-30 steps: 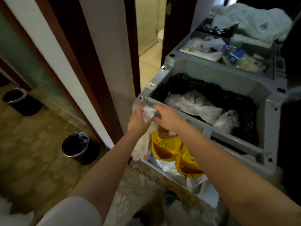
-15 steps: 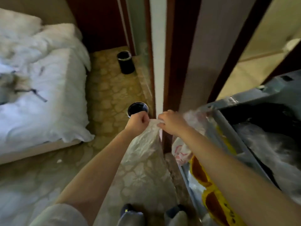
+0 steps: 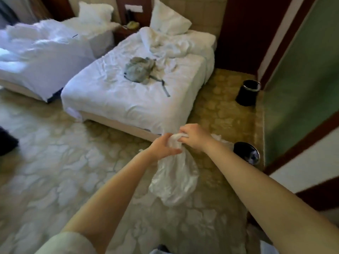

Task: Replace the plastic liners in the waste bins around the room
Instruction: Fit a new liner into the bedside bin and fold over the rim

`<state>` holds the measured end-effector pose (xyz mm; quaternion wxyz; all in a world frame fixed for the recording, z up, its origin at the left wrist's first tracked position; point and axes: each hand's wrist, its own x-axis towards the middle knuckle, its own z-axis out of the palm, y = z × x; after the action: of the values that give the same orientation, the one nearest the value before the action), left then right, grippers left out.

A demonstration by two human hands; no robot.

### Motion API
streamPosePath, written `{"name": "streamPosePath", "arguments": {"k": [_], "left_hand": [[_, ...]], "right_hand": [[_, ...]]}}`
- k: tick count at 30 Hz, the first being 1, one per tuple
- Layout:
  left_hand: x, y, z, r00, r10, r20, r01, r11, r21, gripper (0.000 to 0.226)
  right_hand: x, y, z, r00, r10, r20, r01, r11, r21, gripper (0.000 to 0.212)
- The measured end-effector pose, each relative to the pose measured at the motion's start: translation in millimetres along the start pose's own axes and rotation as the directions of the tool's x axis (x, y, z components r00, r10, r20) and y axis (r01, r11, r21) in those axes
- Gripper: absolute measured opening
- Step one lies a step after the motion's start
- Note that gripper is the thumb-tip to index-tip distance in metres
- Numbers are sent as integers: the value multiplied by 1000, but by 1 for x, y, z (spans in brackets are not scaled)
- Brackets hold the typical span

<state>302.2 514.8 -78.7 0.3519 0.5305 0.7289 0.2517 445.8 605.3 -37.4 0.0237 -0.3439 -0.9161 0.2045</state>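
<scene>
A translucent white plastic liner (image 3: 174, 178) hangs in front of me over the carpet. My left hand (image 3: 163, 148) grips its bunched top from the left, and my right hand (image 3: 194, 137) pinches the same bunch from the right. A black waste bin (image 3: 246, 153) with a metal rim stands on the floor just right of my right wrist. A second black waste bin (image 3: 247, 93) stands farther back beside the green glass wall.
Two unmade beds with white sheets fill the far side; the nearer bed (image 3: 132, 92) has a grey bag (image 3: 139, 69) on it. A green glass panel (image 3: 297, 92) and a dark wood frame run along the right. Patterned carpet (image 3: 55, 162) spreads to the left.
My view has swung left from the housekeeping cart to the bedroom. Both hands pulled a white liner off the cart and now hold it over the carpet near the bins.
</scene>
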Motion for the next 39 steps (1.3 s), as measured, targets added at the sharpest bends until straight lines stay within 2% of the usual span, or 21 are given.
{"name": "streamPosePath", "arguments": {"k": [4, 7, 10, 12, 15, 17, 19, 22, 26, 28, 30, 33, 37, 39], "left_hand": [[1, -73, -75, 979, -111, -168, 112, 994, -4, 39], [4, -120, -125, 949, -211, -234, 202, 977, -63, 31], [12, -172, -169, 882, -367, -296, 320, 927, -196, 26], [20, -206, -197, 821, -468, -326, 366, 871, -328, 25], [40, -248, -251, 743, -558, -370, 376, 805, -459, 25], [56, -271, -294, 714, -575, -400, 358, 790, -497, 23], [73, -293, -338, 709, -569, -416, 348, 796, -496, 27], [95, -316, -402, 719, -552, -423, 397, 825, -401, 26], [117, -360, -486, 717, -528, -455, 456, 849, -266, 24], [122, -384, -518, 718, -527, -455, 499, 845, -191, 21], [126, -410, -550, 712, -545, -443, 533, 830, -164, 22], [135, -460, -601, 683, -583, -439, 535, 809, -243, 28], [147, -538, -683, 620, -623, -478, 362, 767, -530, 27], [153, -575, -726, 605, -638, -476, 298, 736, -608, 25]], "right_hand": [[90, -76, 24, 989, -146, 9, 146, 985, -92, 27], [144, -118, 42, 960, -276, -39, 262, 942, -209, 36], [192, -156, 58, 939, -327, -109, 314, 941, -123, 30], [226, -179, 71, 952, -300, -56, 301, 953, 11, 22], [294, -209, 92, 947, -284, 150, 278, 959, 58, 23], [351, -228, 108, 918, -265, 294, 225, 961, 162, 35], [408, -253, 118, 906, -249, 341, 158, 949, 273, 47], [488, -301, 120, 905, -266, 333, 98, 890, 445, 44], [588, -387, 121, 897, -325, 300, 74, 779, 622, 55], [625, -425, 130, 882, -362, 303, 112, 785, 610, 46], [662, -458, 144, 865, -400, 303, 189, 819, 542, 26], [720, -509, 168, 862, -415, 292, 226, 829, 512, 22], [801, -585, 201, 867, -426, 258, 253, 824, 507, 19], [842, -626, 210, 874, -420, 246, 258, 828, 498, 18]]}}
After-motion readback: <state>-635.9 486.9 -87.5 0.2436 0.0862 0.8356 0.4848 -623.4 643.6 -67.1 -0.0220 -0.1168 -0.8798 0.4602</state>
